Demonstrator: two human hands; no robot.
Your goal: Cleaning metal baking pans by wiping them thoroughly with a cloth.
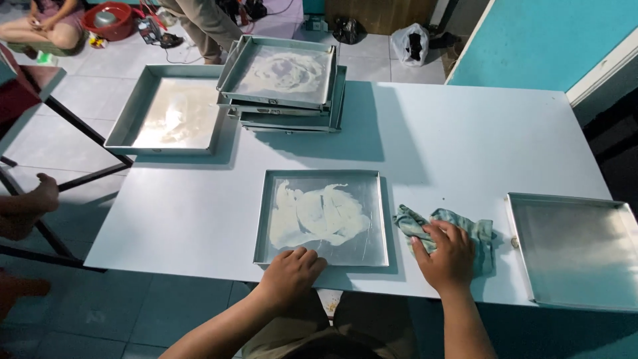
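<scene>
I see my left hand (290, 271) curled on the near rim of one smeared tray (323, 217). My right hand (446, 254) presses flat on one green cloth (465, 226) just beside it. One clean tray (578, 249) lies right; one smeared tray (171, 114) and one stack of trays (286, 83) lie behind.

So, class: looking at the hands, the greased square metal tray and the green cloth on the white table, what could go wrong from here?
1. The right hand presses on the crumpled green cloth; it may carry grease onto the white table.
2. The left hand grips the near rim of the smeared square metal tray, close to the table edge; a tug could tip it off.
3. The clean metal tray on the right overhangs the table corner and could be knocked.
</scene>
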